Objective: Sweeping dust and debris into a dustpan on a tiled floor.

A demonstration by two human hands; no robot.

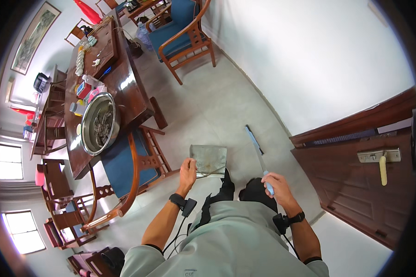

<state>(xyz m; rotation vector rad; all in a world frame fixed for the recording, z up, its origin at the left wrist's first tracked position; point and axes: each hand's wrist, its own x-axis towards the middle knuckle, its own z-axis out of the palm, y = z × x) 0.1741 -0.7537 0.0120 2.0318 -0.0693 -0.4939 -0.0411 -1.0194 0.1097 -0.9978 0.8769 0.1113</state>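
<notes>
In the middle of the view, a square grey metal dustpan (209,157) is low by the floor, in front of my feet. My left hand (187,174) is closed at its left edge; its grip is partly hidden by the fingers. My right hand (279,185) is wrapped round the light-blue handle end of a broom (254,139). The broom slants forward and to the left from that hand, and its narrow blue head with dark bristles is at the floor, to the right of the dustpan and apart from it.
A wooden armchair (138,171) with a blue seat stands close on my left. Behind it, a long dark table (129,99) carries a steel basin (89,124) of dark contents. Another blue-seated armchair (180,39) stands ahead. On my right are a white wall and a brown door (355,180).
</notes>
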